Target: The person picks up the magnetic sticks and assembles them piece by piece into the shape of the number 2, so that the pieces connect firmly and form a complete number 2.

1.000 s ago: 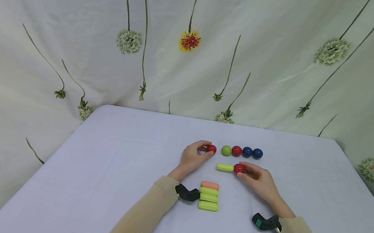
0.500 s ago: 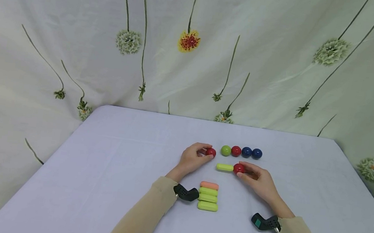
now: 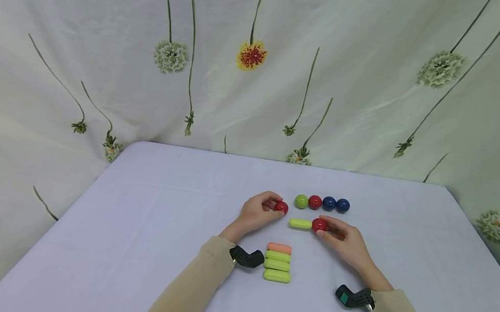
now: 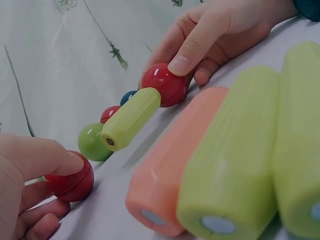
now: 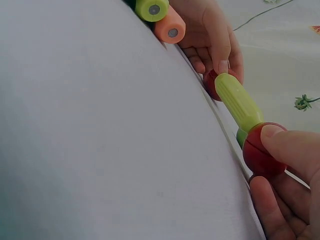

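My left hand (image 3: pixel 256 212) pinches a red ball (image 3: pixel 281 208) between thumb and fingers, low over the table to the left of the ball row. A second red ball (image 3: pixel 319 225) is pinched by my right hand (image 3: pixel 345 241). A yellow-green ribbed magnetic rod (image 3: pixel 300 224) is joined to that second ball and points left toward my left hand. In the left wrist view, the rod's free end shows a small dark metal disc. A gap separates this end from the red ball (image 4: pixel 75 182) in my left hand.
Behind the hands runs a row: a green ball (image 3: pixel 301 201), a red ball (image 3: pixel 315 202) and two blue balls (image 3: pixel 329 203). Nearer me lie an orange rod (image 3: pixel 279 248) and several yellow-green rods (image 3: pixel 277 265), side by side. A flowered cloth (image 3: pixel 222 70) hangs behind the table.
My left hand has brought its red ball a little nearer to me, away from the row's line and toward the rod's level. My right hand, with ball and rod, stays almost still.
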A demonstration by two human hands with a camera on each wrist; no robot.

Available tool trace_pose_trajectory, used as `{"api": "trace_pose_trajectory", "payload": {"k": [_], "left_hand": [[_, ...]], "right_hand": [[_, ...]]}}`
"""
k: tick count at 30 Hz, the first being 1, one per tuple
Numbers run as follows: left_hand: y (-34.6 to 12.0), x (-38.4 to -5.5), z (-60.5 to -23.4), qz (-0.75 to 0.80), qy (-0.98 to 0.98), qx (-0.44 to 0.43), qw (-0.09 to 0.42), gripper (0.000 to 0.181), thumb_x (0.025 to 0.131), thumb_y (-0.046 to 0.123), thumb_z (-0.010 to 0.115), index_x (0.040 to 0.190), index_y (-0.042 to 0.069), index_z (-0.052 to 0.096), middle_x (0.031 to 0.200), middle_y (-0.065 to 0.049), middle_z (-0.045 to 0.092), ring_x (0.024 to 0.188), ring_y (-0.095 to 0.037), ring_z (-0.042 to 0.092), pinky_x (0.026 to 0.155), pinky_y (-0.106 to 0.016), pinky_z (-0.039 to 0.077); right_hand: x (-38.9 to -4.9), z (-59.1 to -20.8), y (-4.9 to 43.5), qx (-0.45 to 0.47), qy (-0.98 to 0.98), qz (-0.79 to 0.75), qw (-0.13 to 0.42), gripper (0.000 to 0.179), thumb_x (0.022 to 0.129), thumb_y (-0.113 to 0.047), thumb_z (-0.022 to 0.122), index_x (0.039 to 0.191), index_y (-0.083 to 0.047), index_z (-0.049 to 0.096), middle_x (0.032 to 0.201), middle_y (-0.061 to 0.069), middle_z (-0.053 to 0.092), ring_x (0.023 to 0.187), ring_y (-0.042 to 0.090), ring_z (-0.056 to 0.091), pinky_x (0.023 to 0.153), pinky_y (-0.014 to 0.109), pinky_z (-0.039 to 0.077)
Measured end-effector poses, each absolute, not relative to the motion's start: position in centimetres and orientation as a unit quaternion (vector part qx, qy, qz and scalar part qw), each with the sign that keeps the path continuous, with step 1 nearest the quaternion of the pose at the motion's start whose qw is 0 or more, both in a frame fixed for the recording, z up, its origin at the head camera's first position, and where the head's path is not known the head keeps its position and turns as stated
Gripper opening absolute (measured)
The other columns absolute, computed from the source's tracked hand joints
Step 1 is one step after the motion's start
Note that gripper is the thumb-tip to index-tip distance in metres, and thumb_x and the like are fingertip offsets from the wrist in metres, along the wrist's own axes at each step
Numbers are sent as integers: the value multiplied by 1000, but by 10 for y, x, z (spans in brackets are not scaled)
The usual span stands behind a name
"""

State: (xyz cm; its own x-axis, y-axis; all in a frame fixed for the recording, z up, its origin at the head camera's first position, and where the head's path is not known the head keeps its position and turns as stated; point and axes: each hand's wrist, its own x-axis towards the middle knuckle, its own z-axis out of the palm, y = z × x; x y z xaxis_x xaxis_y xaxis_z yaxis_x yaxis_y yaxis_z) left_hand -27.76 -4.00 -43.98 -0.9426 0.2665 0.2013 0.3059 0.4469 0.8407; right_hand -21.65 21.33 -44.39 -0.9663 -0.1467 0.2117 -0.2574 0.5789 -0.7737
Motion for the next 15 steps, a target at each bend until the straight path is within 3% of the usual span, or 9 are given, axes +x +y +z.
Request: {"api": "trace_pose_trajectory", "payload": {"k": [5, 15], "left_hand": [[-43, -279, -439, -499, -846, -187, 4, 40, 80, 20, 73, 118, 13, 63, 102, 1, 64, 88, -12, 57, 78, -27, 45], [-47, -279, -438, -496, -845, -199, -23, 30, 77, 22, 75, 106, 17, 68, 92, 4, 63, 87, -13, 54, 78, -29, 43]], "right_hand": [[-216, -443, 214, 116, -886, 444, 64, 44, 87, -24, 69, 124, -3, 60, 118, 17, 62, 103, 29, 60, 84, 38, 50], [-216, -443, 213, 114, -887, 443, 69, 44, 87, -24, 68, 125, -3, 59, 119, 17, 61, 101, 28, 61, 83, 37, 51]]}}
